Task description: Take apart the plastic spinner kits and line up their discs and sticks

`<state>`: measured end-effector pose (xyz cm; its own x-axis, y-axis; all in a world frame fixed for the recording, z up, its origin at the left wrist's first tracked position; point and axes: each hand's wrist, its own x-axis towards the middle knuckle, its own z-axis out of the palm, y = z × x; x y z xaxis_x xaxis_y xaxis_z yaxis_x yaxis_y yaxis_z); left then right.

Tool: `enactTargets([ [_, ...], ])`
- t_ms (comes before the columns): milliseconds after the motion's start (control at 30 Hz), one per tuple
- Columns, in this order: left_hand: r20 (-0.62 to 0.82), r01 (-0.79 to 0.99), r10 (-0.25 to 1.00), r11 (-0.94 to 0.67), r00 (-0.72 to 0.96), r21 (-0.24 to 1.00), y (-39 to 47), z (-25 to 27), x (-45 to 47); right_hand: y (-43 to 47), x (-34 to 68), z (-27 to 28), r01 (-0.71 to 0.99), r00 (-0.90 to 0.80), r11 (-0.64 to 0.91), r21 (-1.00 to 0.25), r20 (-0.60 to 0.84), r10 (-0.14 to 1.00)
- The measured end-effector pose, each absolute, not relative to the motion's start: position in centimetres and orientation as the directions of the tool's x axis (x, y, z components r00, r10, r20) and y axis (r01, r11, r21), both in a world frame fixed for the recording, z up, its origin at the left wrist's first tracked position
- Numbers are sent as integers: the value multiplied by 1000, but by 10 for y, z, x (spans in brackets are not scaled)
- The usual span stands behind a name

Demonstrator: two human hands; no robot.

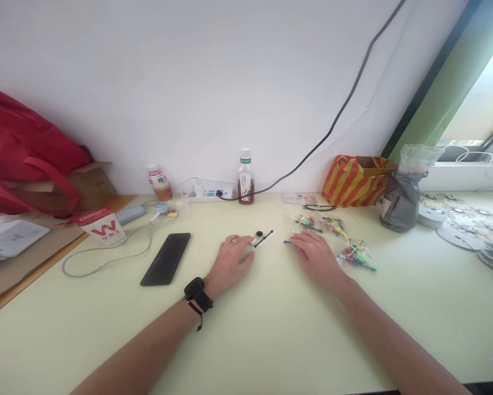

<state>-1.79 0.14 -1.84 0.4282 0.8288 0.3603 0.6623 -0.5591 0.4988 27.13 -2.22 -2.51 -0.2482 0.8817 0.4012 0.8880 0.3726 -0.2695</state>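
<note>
Black, and plastic by its look, the thin rod lies slantwise at the centre of the frame on the pale worktop, between 2 bare hands, with a round black piece just to its upper left. The left hand, left of centre, rests palm down, thumb parted from the fingers, whose tips reach a small white piece. The right hand, right of centre, curls its fingers down at a small blue piece; whether they pinch it or merely touch it, I cannot tell.

The likeliest trouble is small parts getting away. The round piece could roll or slide if a left fingertip nudges it, since nothing fences it in. The rod, thin and probably light, could skid under a careless knuckle. The blue piece could slip loose if the fingers hold it weakly.

Clear bags of coloured pieces lie beside the right hand, so a sideways sweep there could drag them and mix things up. At lower left, the dangling cord below the watch might snag a part. Upper centre, the bottle stands beside the power strip; a long reach could tip it, and a loose cap would wet the sockets.
</note>
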Motion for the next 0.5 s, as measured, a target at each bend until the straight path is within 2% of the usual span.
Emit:
enactTargets([
  [100,404,673,834,-545,376,499,-1,-15,-15,-24,262,-26,880,-200,370,-299,473,858],
  [200,409,693,856,-503,316,517,-4,-11,-13,-31,241,-27,775,-347,529,-344,468,813],
  [300,369,592,825,-565,429,575,-9,-6,-10,-37,225,-28,693,-476,609,-385,391,788],
  [400,390,445,711,-684,585,578,-14,-2,-7,-40,221,-26,704,-505,586,-401,299,810],
  [500,425,464,718,-687,551,560,-13,-1,-7,-40,223,-24,715,-529,579,-392,238,815],
])
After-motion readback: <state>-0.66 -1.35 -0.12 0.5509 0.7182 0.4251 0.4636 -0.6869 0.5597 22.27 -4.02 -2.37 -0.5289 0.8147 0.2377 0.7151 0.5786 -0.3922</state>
